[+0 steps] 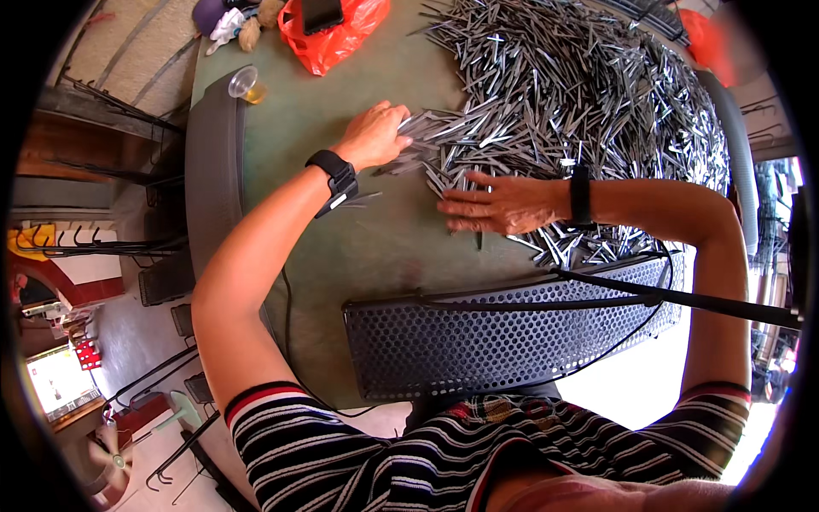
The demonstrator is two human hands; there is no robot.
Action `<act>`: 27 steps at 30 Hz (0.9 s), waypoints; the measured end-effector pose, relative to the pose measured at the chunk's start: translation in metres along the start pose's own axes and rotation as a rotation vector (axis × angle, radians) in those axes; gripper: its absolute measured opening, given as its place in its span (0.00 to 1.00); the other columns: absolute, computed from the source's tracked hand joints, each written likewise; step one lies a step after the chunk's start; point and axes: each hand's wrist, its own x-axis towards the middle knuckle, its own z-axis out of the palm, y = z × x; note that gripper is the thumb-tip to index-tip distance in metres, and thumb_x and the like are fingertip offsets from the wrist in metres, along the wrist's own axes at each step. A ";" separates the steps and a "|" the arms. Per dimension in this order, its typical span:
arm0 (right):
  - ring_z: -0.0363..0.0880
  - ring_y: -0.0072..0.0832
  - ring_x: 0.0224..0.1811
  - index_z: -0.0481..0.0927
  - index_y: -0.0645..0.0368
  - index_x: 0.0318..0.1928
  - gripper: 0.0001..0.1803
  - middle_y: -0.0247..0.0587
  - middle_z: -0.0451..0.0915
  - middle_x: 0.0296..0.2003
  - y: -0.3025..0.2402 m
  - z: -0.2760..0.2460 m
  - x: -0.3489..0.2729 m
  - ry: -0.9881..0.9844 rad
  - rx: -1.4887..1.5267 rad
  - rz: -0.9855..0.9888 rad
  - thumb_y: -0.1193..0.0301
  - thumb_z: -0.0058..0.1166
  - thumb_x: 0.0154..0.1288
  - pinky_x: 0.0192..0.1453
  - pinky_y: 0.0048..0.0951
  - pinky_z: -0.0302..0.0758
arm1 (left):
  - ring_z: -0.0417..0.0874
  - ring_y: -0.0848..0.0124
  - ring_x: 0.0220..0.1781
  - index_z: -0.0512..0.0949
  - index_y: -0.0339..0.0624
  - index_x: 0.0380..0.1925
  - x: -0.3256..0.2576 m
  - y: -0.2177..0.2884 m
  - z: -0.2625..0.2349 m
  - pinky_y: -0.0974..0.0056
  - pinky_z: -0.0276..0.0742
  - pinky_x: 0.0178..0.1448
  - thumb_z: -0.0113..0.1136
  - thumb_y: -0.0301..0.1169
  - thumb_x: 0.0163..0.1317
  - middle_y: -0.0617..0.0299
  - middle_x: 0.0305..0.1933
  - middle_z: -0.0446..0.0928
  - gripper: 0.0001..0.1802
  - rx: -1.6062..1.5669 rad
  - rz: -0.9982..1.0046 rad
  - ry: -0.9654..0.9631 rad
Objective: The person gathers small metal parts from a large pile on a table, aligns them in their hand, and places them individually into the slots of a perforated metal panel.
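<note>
A large heap of thin, shiny dark grey strips (580, 94) spreads over the far right of the green tabletop (341, 247). At the heap's left tip is my left hand (374, 136), its fingers curled and the thumb opposite them, closed on some of the strips, which look slightly blurred. To the right and nearer to me, my right hand (503, 205) lies palm down with its fingers stretched out to the left, along the heap's near edge. A few strips show beside its fingertips. Black bands circle both wrists. A couple of loose strips lie beside my left wrist.
A red plastic bag (358, 38) with a black phone (322, 14) on it lies at the far left, near a clear cup (247, 85) of yellowish liquid. A perforated dark panel (503, 341) borders the near side, crossed by a black rod (699, 300).
</note>
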 end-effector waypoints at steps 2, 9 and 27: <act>0.57 0.37 0.66 0.66 0.59 0.60 0.29 0.42 0.60 0.64 0.001 0.002 0.001 0.038 -0.048 0.080 0.65 0.46 0.57 0.61 0.46 0.60 | 0.80 0.59 0.39 0.75 0.37 0.42 -0.003 0.004 0.003 0.57 0.73 0.45 0.66 0.33 0.48 0.50 0.36 0.78 0.21 -0.039 0.023 -0.005; 0.67 0.35 0.57 0.78 0.64 0.43 0.21 0.42 0.69 0.52 0.028 -0.006 -0.017 0.050 -0.025 -0.015 0.65 0.51 0.48 0.51 0.38 0.69 | 0.82 0.68 0.23 0.74 0.27 0.39 -0.009 0.038 0.004 0.64 0.78 0.28 0.65 0.25 0.47 0.51 0.26 0.79 0.18 -0.332 -0.146 -0.204; 0.59 0.39 0.64 0.62 0.56 0.61 0.32 0.46 0.61 0.61 0.013 -0.010 0.009 0.033 0.078 -0.021 0.65 0.52 0.54 0.61 0.49 0.61 | 0.77 0.71 0.12 0.73 0.31 0.14 -0.088 0.004 -0.023 0.65 0.73 0.19 0.63 0.28 0.50 0.58 0.12 0.73 0.13 -0.289 -0.498 -0.461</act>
